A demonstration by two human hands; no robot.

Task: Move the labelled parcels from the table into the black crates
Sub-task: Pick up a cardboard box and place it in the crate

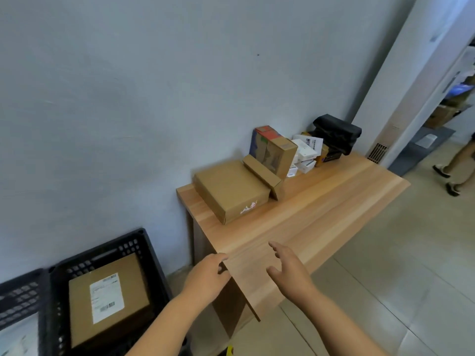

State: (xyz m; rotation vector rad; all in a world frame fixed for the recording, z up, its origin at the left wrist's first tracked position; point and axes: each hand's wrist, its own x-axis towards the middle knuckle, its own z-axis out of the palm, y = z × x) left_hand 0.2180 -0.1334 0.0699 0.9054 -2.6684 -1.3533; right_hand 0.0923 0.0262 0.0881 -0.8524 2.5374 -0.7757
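Both my hands, left hand point(208, 274) and right hand point(289, 269), hang empty with fingers spread above the tabletop point(321, 209) edge, short of the flat cardboard parcel point(228, 190), I judge to grab it.

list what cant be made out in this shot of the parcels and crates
- Head view: print on the crated parcel's label is blurred.
- Left crate: cut off by the frame's left edge.
- White boxes: too small and jumbled to count.
- Flat box: no label on its visible faces.

Labelled parcel point(108, 299) flat in black crate point(144, 242); other parcels point(231, 188) on table point(321, 214).
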